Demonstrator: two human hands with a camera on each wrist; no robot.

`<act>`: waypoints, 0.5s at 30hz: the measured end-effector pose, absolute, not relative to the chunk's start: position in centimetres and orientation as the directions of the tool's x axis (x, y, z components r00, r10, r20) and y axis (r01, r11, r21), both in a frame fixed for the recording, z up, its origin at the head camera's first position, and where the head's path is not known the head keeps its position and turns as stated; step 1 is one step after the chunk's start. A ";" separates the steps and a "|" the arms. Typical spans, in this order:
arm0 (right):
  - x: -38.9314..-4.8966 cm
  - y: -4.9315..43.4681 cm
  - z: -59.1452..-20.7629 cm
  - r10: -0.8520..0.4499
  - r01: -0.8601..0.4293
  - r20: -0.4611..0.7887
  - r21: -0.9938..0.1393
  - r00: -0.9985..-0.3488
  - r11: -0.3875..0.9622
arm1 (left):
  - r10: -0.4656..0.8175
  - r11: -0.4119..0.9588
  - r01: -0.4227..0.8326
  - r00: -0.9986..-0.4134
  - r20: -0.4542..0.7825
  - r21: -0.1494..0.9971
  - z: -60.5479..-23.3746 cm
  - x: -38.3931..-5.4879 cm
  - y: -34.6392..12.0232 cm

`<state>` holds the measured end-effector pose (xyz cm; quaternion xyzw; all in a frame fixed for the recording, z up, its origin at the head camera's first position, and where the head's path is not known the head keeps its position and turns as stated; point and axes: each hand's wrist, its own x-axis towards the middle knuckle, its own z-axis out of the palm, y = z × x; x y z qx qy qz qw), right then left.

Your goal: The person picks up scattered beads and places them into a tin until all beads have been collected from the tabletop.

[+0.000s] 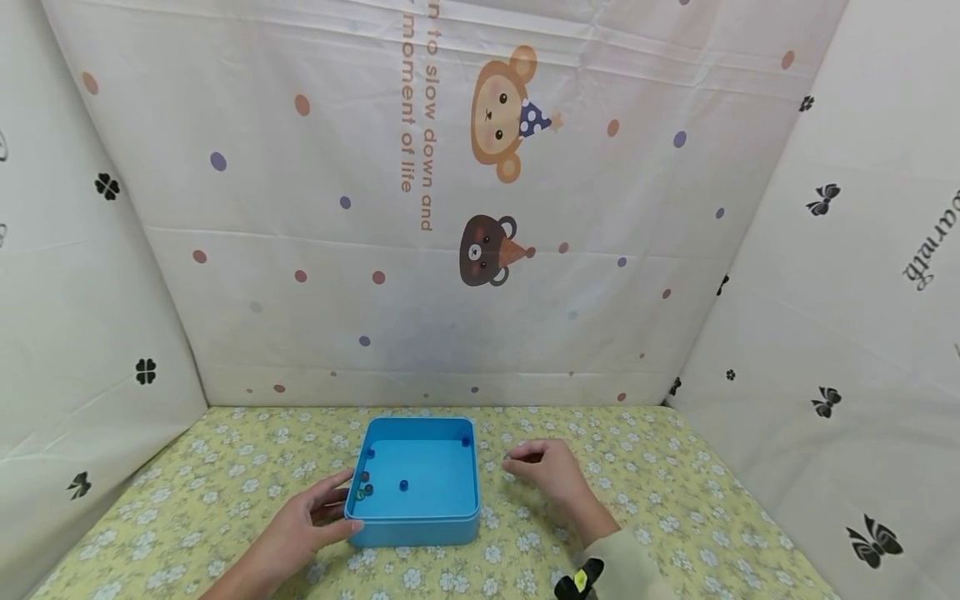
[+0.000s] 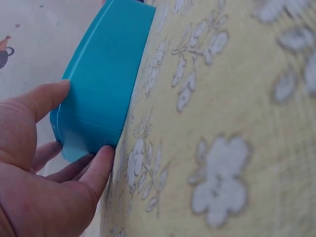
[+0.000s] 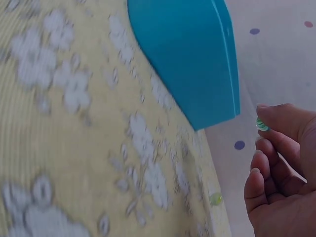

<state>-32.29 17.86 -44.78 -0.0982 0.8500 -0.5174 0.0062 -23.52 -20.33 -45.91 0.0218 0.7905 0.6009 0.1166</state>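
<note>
A light-blue square open box [image 1: 416, 533] sits on the flowered cloth. My left hand [image 1: 303, 525] holds its near left corner, the thumb on the front wall and the fingers along the left side. In the left wrist view, the fingertips of the left hand [image 2: 54, 168] touch the box's wall [image 2: 101, 74]. Right of the box, my right hand [image 1: 551, 475] pinches a small green striped bead [image 3: 261, 124] between thumb and index finger. Inside the box lie several small beads: dark blue ones [image 1: 403, 485], brown ones [image 1: 365, 477] and a greenish one [image 1: 361, 494].
A yellow-green bead [image 3: 216, 199] lies on the cloth in the right wrist view. Yellow cloth with white flowers [image 1: 225, 492] covers the table. Pale printed curtains [image 1: 420, 317] hang behind and at both sides.
</note>
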 end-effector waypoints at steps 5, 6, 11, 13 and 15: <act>-32.1 17.3 -44.3 -0.207 -0.190 0.109 -0.883 -0.972 0.430 | 0.185 0.268 -0.102 -0.970 -0.155 0.958 -45.9 -23.4 -20.4; -32.0 17.2 -44.2 -0.210 -0.195 0.114 -0.884 -0.971 0.425 | 0.190 0.266 -0.099 -0.970 -0.153 0.959 -45.9 -23.3 -20.4; -31.7 16.3 -43.7 -0.218 -0.223 0.141 -0.879 -0.966 0.420 | 0.205 0.257 -0.086 -0.968 -0.142 0.963 -46.0 -23.1 -20.4; -31.7 16.0 -43.4 -0.217 -0.227 0.146 -0.880 -0.965 0.418 | 0.204 0.259 -0.086 -0.969 -0.141 0.962 -46.1 -23.1 -20.4; -31.6 15.7 -43.3 -0.219 -0.234 0.154 -0.881 -0.964 0.411 | 0.204 0.260 -0.086 -0.969 -0.142 0.962 -46.0 -23.1 -20.4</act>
